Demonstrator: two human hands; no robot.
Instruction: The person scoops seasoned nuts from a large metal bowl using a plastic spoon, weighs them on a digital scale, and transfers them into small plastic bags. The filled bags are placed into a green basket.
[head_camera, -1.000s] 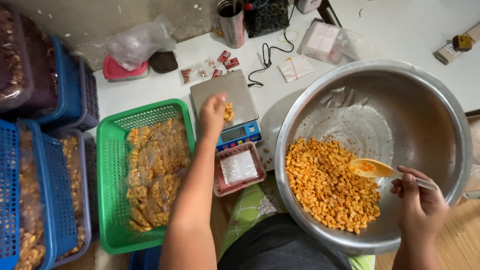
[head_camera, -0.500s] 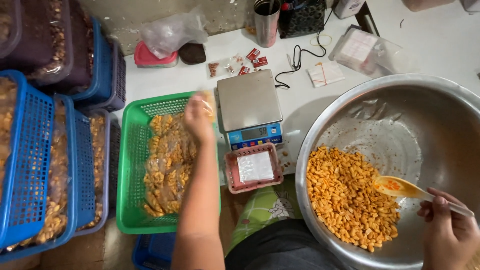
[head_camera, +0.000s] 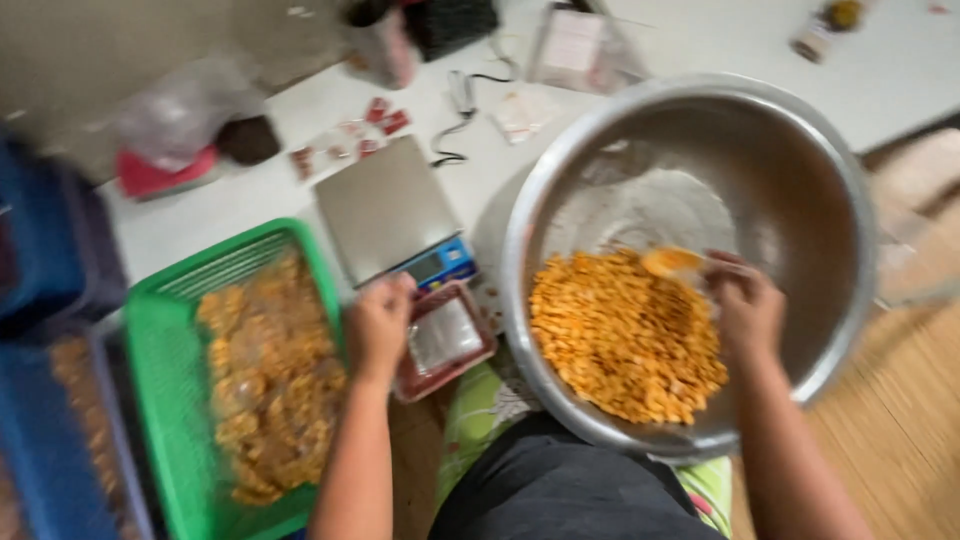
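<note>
Right hand (head_camera: 745, 305) grip closed on the spoon (head_camera: 672, 261), loaded, over the orange snack pile (head_camera: 625, 335) in the steel bowl (head_camera: 850, 215). Left hand (head_camera: 378, 325) rests at the red tray (head_camera: 445, 340) beside the scale (head_camera: 385, 208); grip state unclear from blur. Looks like the portion-and-weigh step: next move likely needs a bag ready at the scale for the scoop.

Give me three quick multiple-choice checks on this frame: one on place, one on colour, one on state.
1. Where is the left hand?
A. in the bowl
B. by the small red tray
C. on the blue crates

2. What colour is the basket of filled bags?
A. green
B. white
C. black

3. What lies on the scale plate?
A. a bag
B. a spoon
C. nothing

Answers:
1 B, its fingers meet the tray's left edge.
2 A, its mesh rim is bright green.
3 C, the steel plate shows bare.
</note>
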